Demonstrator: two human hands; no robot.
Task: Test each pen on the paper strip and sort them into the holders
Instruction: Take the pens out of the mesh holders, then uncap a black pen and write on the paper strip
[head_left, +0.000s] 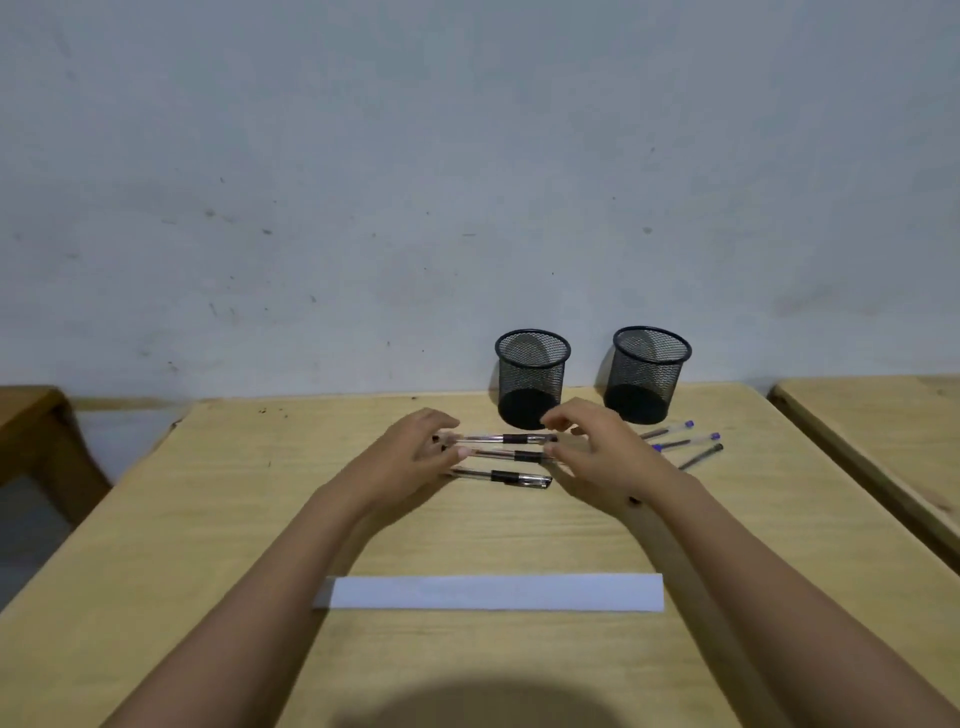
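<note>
So, both hands are out over the middle of the wooden tabletop (208, 519), busy with a row of three clear pens with black bands that lie side by side, crosswise, just in front of the holders. The left hand (415, 448) has its curled fingertips at the left ends of the top pen (493, 439) and the middle pen (498, 455), and the right hand (597, 452) is cupped over their right ends. Honestly can't tell if either grip is clamped on a pen or only touching it, since the fingers cover the ends. The bottom pen (511, 477) lies flat nearest the person, left end under the left hand, cap end free. Off to the right three more pens fan out on the tabletop: an upper purple-capped pen (670, 430), a lower purple-capped pen (688, 441) and a dark-capped pen (701, 455). Behind all that, two black mesh cups stand upright against the wall (363, 156), the left holder (531, 384) and the right holder (647, 376). The white paper strip (493, 592) lies flat close to the person, well apart from the pens, between the forearms. Any print on the pen barrels is too small to read
</note>
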